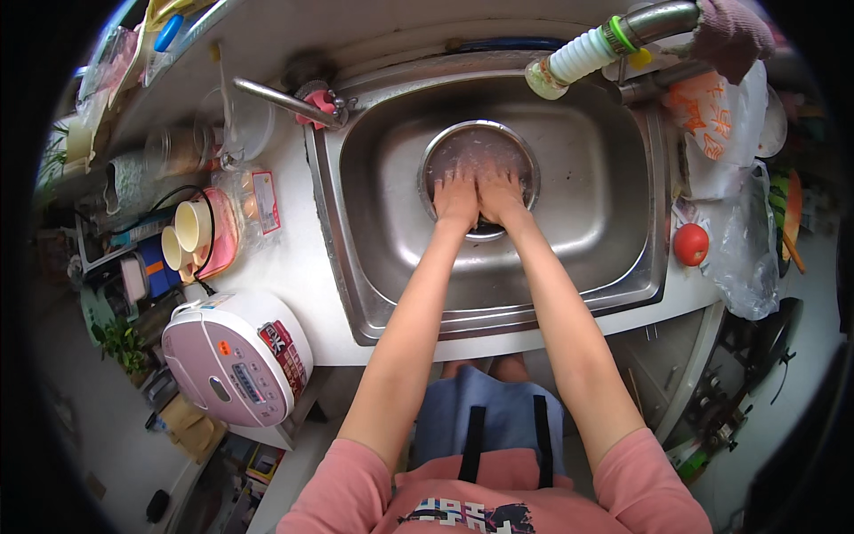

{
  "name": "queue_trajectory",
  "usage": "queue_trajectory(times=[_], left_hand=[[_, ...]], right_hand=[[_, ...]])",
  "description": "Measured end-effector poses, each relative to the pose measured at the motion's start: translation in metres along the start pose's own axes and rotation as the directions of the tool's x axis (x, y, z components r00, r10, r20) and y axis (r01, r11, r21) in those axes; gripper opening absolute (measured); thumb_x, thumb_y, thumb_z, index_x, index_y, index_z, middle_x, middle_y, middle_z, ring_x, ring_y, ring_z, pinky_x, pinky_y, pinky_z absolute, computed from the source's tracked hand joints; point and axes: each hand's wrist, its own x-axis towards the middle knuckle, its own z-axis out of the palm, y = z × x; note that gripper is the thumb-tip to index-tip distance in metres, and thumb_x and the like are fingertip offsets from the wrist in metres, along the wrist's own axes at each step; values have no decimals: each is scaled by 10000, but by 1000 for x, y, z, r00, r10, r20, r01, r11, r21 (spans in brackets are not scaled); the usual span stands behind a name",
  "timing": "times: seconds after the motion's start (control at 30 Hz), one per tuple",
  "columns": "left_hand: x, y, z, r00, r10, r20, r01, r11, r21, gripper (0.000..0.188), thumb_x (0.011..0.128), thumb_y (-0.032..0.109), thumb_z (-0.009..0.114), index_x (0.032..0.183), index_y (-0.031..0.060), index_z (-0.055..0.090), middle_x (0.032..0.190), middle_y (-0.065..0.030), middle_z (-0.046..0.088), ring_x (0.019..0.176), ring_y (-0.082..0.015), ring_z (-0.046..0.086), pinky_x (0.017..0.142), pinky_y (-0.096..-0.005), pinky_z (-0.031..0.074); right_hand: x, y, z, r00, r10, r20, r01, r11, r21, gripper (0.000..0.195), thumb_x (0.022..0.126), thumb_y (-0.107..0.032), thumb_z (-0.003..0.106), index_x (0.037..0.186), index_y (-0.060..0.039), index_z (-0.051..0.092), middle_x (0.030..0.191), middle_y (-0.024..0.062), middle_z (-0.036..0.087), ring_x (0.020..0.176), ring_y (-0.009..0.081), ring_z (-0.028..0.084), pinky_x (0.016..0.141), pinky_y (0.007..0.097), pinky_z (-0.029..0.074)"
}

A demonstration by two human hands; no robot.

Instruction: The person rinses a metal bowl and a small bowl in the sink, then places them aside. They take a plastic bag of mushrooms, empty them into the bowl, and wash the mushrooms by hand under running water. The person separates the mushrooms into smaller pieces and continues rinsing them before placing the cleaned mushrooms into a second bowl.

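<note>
A round metal bowl (pixel 478 124) of cloudy, reddish-brown water stands in the stainless steel sink (pixel 587 180), left of its middle. Both of my hands reach into it side by side. My left hand (pixel 456 199) is in the left half of the bowl, its fingertips under the water. Close beside it, my right hand (pixel 500 193) dips its fingers in as well. What lies beneath the murky water, and whether my fingers hold anything, is hidden. Something dark shows at the bowl's near edge, below my palms.
A faucet (pixel 287 102) stands at the sink's back left corner. A ribbed white hose spout (pixel 582 59) hangs over the back right. A rice cooker (pixel 233 360) is on the left counter, near cups (pixel 193 225) and packed eggs. At right are a tomato (pixel 690 244) and plastic bags (pixel 744 247).
</note>
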Motion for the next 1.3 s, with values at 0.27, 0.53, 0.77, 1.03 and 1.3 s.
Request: queue_trajectory(times=[0.27,0.53,0.77,1.03,1.3], left_hand=[[-37,-19,-24,897,87,-433,-226,933,-281,506,951,139,540,1438,45,440,1539,-161,366,1381,-416,377,1126,-514,367],[-1,6,-17,874,150,-462,-286,928,-240,573,981,281,539,1521,178,376,1514,-166,390,1400,-402,340,1138,-544,314],[12,14,0,957,108,-271,-188,938,-290,551,989,436,504,1505,272,403,1521,-152,397,1389,-399,348,1091,-671,274],[-7,28,0,924,150,-352,-297,860,-414,574,980,324,524,1517,181,379,1504,-151,422,1378,-354,386,1128,-557,294],[-10,12,-3,825,-136,-548,-55,947,-318,573,959,319,584,1477,131,429,1454,-172,442,1346,-389,384,1107,-534,317]], right_hand=[[-72,16,-33,847,12,-531,274,846,457,217,919,-137,646,1111,-56,704,1176,135,630,1065,301,636,915,409,507],[-63,60,20,766,504,-398,60,561,826,466,885,-209,723,1291,-64,548,1108,123,630,932,221,655,817,344,526],[-58,48,7,940,306,154,-157,-14,988,499,962,-319,590,1369,-54,476,1234,126,641,981,221,702,697,367,619],[-65,55,14,964,119,238,-219,-152,964,440,1016,-318,513,1386,-82,481,1196,99,666,967,215,717,697,384,635],[-79,34,12,954,204,218,-195,-129,972,424,1019,-295,492,1359,-42,485,1190,109,656,970,215,708,698,385,635]])
